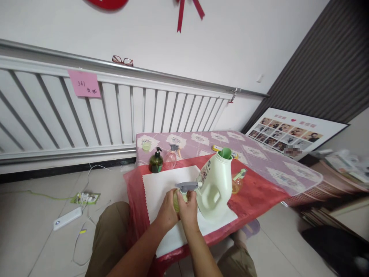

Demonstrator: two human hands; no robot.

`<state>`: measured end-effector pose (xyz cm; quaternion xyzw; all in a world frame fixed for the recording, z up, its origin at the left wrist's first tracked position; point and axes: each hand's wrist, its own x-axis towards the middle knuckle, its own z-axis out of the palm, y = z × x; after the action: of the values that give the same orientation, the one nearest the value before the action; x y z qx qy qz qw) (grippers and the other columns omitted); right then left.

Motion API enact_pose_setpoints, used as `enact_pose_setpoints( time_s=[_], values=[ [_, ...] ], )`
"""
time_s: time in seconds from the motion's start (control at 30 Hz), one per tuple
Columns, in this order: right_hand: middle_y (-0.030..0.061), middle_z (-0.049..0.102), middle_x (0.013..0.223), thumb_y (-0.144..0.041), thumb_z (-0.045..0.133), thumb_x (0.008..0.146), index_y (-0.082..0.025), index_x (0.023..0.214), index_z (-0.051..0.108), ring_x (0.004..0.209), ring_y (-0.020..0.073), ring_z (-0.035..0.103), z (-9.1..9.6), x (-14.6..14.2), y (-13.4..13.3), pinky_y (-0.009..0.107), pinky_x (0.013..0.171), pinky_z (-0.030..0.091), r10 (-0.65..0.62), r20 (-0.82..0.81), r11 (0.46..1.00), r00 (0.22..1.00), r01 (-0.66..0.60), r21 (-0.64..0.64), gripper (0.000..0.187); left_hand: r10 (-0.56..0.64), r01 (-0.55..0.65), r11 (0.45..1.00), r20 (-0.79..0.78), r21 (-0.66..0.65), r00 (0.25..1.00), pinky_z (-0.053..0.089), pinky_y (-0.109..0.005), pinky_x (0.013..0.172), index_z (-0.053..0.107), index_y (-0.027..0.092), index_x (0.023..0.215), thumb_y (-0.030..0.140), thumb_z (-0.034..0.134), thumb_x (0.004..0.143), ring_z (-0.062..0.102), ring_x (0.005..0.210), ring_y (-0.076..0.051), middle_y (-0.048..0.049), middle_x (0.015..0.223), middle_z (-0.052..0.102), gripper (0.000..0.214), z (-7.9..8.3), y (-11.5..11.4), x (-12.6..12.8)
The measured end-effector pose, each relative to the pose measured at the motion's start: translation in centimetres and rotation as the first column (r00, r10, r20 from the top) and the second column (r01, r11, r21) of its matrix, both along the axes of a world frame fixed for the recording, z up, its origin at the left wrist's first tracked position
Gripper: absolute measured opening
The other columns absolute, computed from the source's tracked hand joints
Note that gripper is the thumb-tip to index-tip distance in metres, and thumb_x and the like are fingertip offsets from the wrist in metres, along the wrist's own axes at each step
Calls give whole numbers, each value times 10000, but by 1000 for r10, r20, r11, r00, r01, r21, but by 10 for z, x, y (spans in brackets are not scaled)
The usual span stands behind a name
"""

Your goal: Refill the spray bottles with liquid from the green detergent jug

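Note:
A small spray bottle (175, 201) with a grey trigger head (186, 186) is held upright between my two hands over a white sheet (161, 184). My left hand (167, 209) is closed around the bottle's left side. Wrapped on its right side, near the neck, is my right hand (188, 207). Just right of them stands a large pale green jug (215, 184) with a handle and a darker green opening (226, 153). Beyond the sheet are a dark green pump bottle (156, 162) and a clear pinkish spray bottle (170, 158).
Red plastic (259, 188) covers part of the purple patterned tablecloth (196, 139). Right of the jug sits another spray bottle (238, 182) with amber contents. A yellow packet (217, 148) lies behind the jug. A radiator (115, 111) lines the wall; a power strip (86, 198) lies on the floor.

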<state>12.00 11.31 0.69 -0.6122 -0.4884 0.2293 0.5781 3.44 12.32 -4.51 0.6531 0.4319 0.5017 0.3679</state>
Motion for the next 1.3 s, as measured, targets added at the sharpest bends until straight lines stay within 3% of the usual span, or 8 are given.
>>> enact_pose_setpoints(
  time_s=[0.23,0.33,0.47,0.67,0.83,0.93,1.13,1.3],
  values=[
    [91,647,1173,-383,594,799,-217,1167,539,1114,247,586,0,1,-3,409,982,433,73,0,997,997,-73,40,407,12,-12,999,-6,-37,1000,418,-428,1038,425,198,1298,263,663,758,526,1190,-274,-136,1282,539,594,-1,0,-1],
    [77,656,1116,-357,649,748,-219,1114,528,1080,243,598,0,-1,0,402,965,446,30,-41,999,999,-29,29,410,13,-13,999,-7,-30,1000,413,-422,1044,431,187,1289,262,684,731,525,1195,-280,-140,1288,535,618,0,0,-1],
    [53,684,1005,-377,608,803,-223,1026,585,1003,239,628,4,1,-3,393,923,468,72,-27,997,997,-72,4,272,12,-12,999,-5,-49,1000,426,-429,1022,411,193,1302,284,732,692,528,1189,-289,-143,1286,537,695,1,0,0],
    [113,608,1268,-385,586,821,-202,1248,518,1183,258,556,11,4,-9,423,1024,411,123,23,992,992,-123,-19,469,11,-11,999,-6,-48,1000,412,-444,1033,393,181,1305,265,714,719,520,1194,-289,-155,1291,518,674,0,0,0],
    [62,664,981,-364,648,756,-206,1030,581,931,241,621,16,5,-2,409,884,478,60,50,998,997,-59,-39,323,3,-4,1000,-10,-30,1000,428,-442,1014,393,188,1279,208,735,670,530,1172,-290,-141,1259,526,699,3,-1,1],
    [44,657,948,-348,648,748,-214,939,630,946,235,604,20,10,0,402,917,449,100,70,995,993,-100,-5,234,17,-17,1000,-30,-22,999,432,-443,1006,384,187,1279,176,724,656,530,1170,-288,-132,1246,524,710,5,-2,2],
    [29,689,855,-385,648,760,-207,895,684,851,208,638,28,20,-1,349,829,494,191,10,982,982,-191,-5,227,29,-30,999,-31,-28,999,406,-435,1038,348,173,1292,151,713,627,502,1204,-278,-139,1271,504,759,2,-1,3],
    [33,700,744,-487,657,746,-178,844,664,726,201,643,47,26,7,319,676,511,139,-106,990,985,-140,-4,324,19,-22,997,-45,-73,999,394,-434,1051,348,168,1301,143,704,600,493,1212,-285,-140,1279,500,787,0,1,3]
  ],
)
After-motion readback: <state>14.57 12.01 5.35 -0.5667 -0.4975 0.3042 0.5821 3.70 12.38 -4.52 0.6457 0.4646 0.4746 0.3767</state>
